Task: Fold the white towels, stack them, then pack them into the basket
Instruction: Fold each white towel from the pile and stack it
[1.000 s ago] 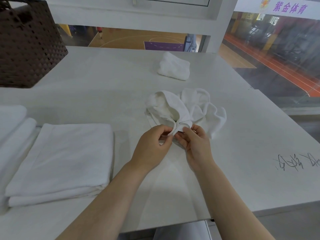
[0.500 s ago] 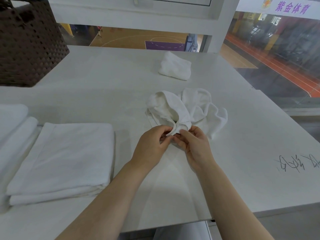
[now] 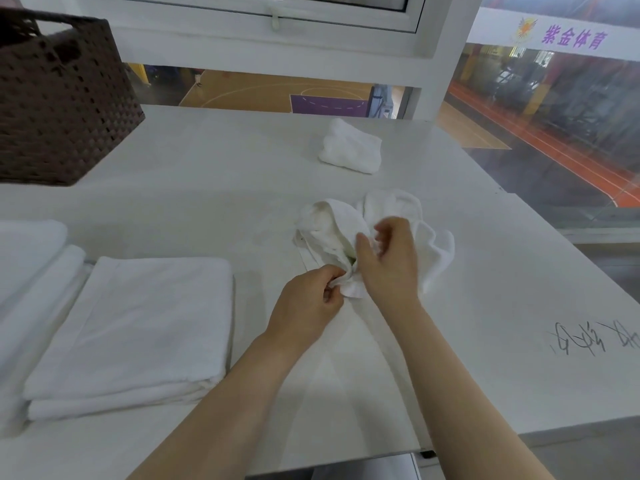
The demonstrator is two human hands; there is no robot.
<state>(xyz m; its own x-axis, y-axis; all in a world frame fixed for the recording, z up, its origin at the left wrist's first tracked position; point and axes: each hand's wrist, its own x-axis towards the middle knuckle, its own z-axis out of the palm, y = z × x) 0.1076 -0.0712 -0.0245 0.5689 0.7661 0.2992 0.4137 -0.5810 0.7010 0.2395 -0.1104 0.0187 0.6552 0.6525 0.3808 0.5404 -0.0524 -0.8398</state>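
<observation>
Left hand (image 3: 308, 299) pinches a corner of the crumpled towel (image 3: 332, 230); right hand (image 3: 388, 261), fingers loosely curled, rests against it. Folded stack (image 3: 138, 323) lies left, bare table (image 3: 485, 341) right.

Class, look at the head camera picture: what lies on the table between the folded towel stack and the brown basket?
Nothing: only bare white table shows between the folded towel stack and the brown basket in the head view.

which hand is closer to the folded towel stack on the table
Left. The left hand sits just right of the folded towel stack; the right hand is farther right, over the crumpled towel.
</observation>
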